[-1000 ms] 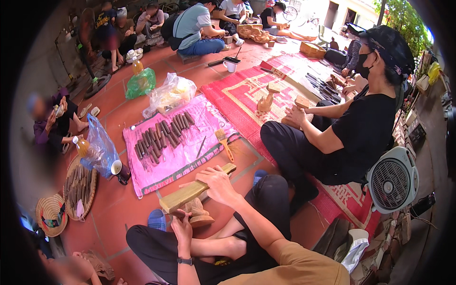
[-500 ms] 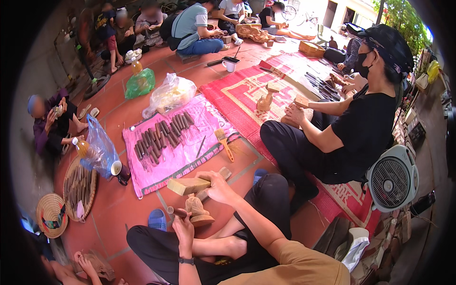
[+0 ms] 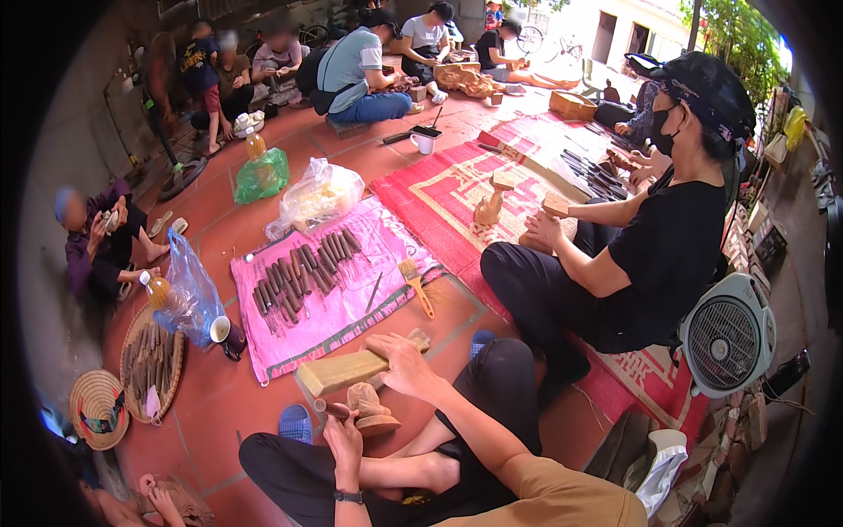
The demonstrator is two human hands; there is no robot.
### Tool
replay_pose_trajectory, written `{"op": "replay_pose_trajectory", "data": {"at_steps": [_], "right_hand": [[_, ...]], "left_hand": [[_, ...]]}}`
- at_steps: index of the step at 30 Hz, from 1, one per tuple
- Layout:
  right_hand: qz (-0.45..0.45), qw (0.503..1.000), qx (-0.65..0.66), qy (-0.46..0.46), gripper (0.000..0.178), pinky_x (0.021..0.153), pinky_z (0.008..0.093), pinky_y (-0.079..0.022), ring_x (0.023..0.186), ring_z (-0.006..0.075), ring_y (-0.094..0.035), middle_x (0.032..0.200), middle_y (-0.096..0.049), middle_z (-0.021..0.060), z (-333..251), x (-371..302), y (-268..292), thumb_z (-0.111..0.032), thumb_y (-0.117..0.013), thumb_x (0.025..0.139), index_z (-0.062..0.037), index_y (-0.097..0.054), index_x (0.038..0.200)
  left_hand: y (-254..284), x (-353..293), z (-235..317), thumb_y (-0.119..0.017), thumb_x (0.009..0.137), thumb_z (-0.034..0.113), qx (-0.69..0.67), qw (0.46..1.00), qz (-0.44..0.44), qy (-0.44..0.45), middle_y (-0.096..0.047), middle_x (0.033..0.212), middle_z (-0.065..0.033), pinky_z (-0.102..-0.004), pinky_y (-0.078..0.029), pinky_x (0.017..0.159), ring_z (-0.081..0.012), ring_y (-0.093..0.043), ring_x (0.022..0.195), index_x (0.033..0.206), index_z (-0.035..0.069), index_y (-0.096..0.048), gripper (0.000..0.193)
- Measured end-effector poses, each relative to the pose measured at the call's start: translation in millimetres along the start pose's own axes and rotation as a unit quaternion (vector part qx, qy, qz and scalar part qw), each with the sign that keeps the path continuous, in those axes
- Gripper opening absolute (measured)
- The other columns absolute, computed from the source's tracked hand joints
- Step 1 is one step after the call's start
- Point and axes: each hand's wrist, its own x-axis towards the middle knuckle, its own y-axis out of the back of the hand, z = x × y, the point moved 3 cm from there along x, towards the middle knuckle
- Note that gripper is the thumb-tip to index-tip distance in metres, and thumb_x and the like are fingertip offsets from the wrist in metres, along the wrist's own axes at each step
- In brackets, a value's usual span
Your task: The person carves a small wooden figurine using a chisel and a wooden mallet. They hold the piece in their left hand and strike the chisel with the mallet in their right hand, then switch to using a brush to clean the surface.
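Note:
My right hand (image 3: 404, 364) is closed around a pale wooden mallet (image 3: 334, 371), a long squared block, held above and just beyond a chisel. The brown round handle of that chisel (image 3: 328, 408) is gripped in my left hand (image 3: 344, 441), and its blade is hidden. Close beside the left fingers, a small carved wooden figure (image 3: 367, 402) with a rounded base rests by my crossed legs. The mallet partly overlaps the floor behind the figure. Whether the mallet touches the chisel handle, I cannot tell.
Rows of chisels (image 3: 303, 272) lie on a pink sheet (image 3: 272, 356), with a flat brush (image 3: 415, 288) at its right. A co-worker in black (image 3: 650, 255) sits on a red mat (image 3: 421, 189), close by a grey fan (image 3: 727, 334). A basket (image 3: 133, 400) stands left.
My right hand has brought the mallet lower, toward the chisel handle. My left hand keeps its grip on the chisel beside the figure. The whole view has shifted slightly.

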Motion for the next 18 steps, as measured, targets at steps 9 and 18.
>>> {"op": "replay_pose_trajectory", "data": {"at_steps": [9,18], "right_hand": [[-0.003,0.997,0.067,-0.045,0.037,0.083,0.0441,-0.045,0.093,0.0410,-0.057,0.091,-0.060,0.0169,-4,-1,1,0.004,-0.061,0.063,-0.0009,-0.055,0.099],[-0.001,0.999,0.045,-0.028,0.044,0.084,0.0457,-0.047,0.098,0.0395,-0.058,0.101,-0.064,0.0174,-2,-3,-4,0.003,-0.064,0.064,0.0007,-0.057,0.108]], "left_hand": [[-1,-1,-7,-0.061,0.089,-0.006,0.005,1.000,0.002,-0.009,-0.064,0.082,-0.0222,-0.0453,-0.051,0.074,-0.0395,-0.067,0.085,0.097,-0.004,-0.055,0.011],[-2,1,-17,-0.061,0.088,-0.008,-0.011,1.000,-0.003,-0.030,-0.062,0.082,-0.0207,-0.0440,-0.052,0.073,-0.0372,-0.067,0.081,0.099,-0.003,-0.053,0.015]]}}
